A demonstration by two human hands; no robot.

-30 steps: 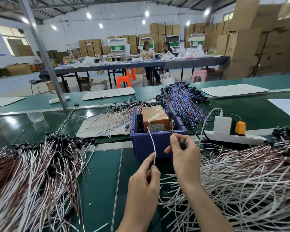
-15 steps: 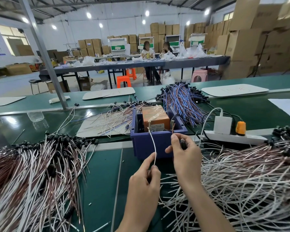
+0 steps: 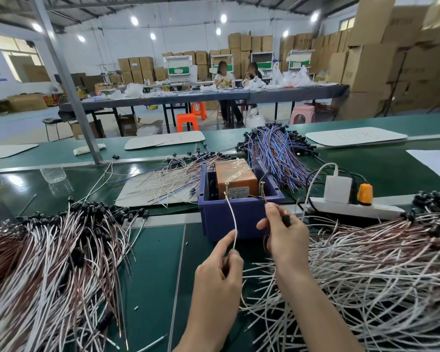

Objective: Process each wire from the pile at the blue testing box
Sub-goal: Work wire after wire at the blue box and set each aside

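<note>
White walls, stacked cardboard boxes, long grey table, orange stool, ceiling lamps

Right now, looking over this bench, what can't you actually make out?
Head view: the label on the orange unit in the blue box is too small to read.
The right hand hides most of the brown wire it pinches.
The left hand covers the white wire at its lower end.
Frame edges cut off the left pile and right pile.
</note>
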